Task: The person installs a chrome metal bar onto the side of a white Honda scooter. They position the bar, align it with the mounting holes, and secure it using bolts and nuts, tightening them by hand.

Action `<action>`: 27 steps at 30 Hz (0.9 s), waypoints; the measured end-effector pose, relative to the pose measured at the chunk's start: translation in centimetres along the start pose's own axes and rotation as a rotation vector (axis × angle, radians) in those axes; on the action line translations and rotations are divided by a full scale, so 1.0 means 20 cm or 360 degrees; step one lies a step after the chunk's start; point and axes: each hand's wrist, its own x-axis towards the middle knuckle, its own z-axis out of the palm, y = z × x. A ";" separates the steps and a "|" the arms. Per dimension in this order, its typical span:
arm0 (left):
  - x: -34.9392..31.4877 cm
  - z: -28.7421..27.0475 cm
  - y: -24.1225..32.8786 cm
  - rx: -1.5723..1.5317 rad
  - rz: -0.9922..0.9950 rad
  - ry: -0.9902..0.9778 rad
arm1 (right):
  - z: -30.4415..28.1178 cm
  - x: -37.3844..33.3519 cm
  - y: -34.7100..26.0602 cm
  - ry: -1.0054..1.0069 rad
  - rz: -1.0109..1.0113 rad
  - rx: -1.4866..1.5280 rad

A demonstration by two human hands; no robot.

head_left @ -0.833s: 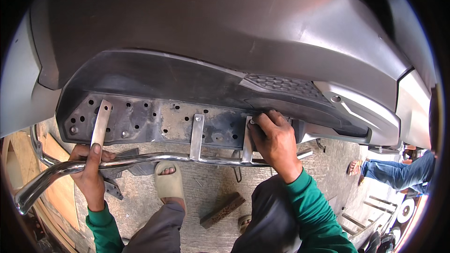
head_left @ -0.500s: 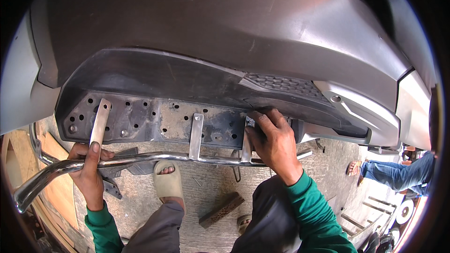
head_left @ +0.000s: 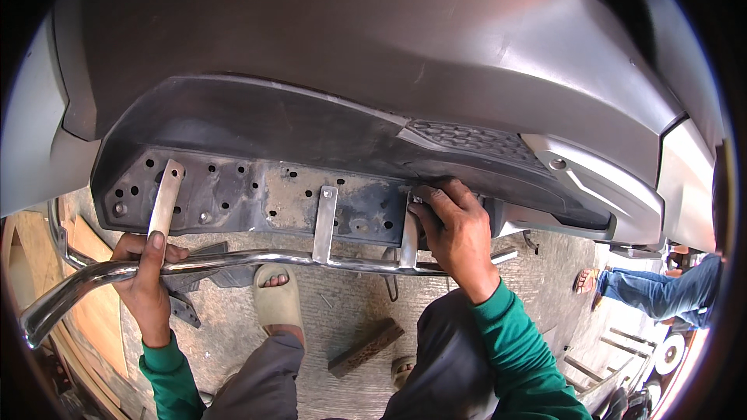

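Observation:
A chrome tube bar (head_left: pixel 241 258) with flat metal brackets runs along the lower edge of a vehicle. My left hand (head_left: pixel 146 274) is wrapped round the bar, its thumb on the foot of the left bracket (head_left: pixel 164 201), which lies against the dark perforated panel (head_left: pixel 226 194). The middle bracket (head_left: pixel 325 225) lies on the panel with a bolt at its top. My right hand (head_left: pixel 459 229) is closed at the top of the right bracket (head_left: pixel 409 237). Its fingers pinch a small bolt (head_left: pixel 418 200), largely covered by the fingertips.
The grey bumper (head_left: pixel 311 39) fills the upper part. Below, a wooden block (head_left: pixel 366 348) lies on the concrete floor beside my sandalled foot (head_left: pixel 278 299). Boards (head_left: pixel 93 295) lie at the left. Another person's jeans-clad leg (head_left: pixel 661 288) and a metal frame (head_left: pixel 615 350) are at the right.
Both hands keep their places, and the bar has hardly shifted. The fingers of my right hand have moved slightly at the top of the right bracket.

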 end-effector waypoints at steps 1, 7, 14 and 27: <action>0.00 0.00 0.00 -0.0008 -0.0009 0.0003 | 0.00 0.00 0.00 -0.0010 -0.0016 -0.0017; 0.00 0.01 0.00 -0.0048 -0.0016 0.0005 | 0.02 -0.01 0.00 -0.0013 0.0006 -0.0121; 0.00 0.01 0.01 0.0001 -0.0003 -0.0011 | 0.04 0.00 0.02 0.0001 -0.0063 -0.0044; 0.00 0.02 0.02 -0.0037 -0.0018 -0.0004 | 0.06 -0.01 0.01 0.0088 0.0002 -0.0094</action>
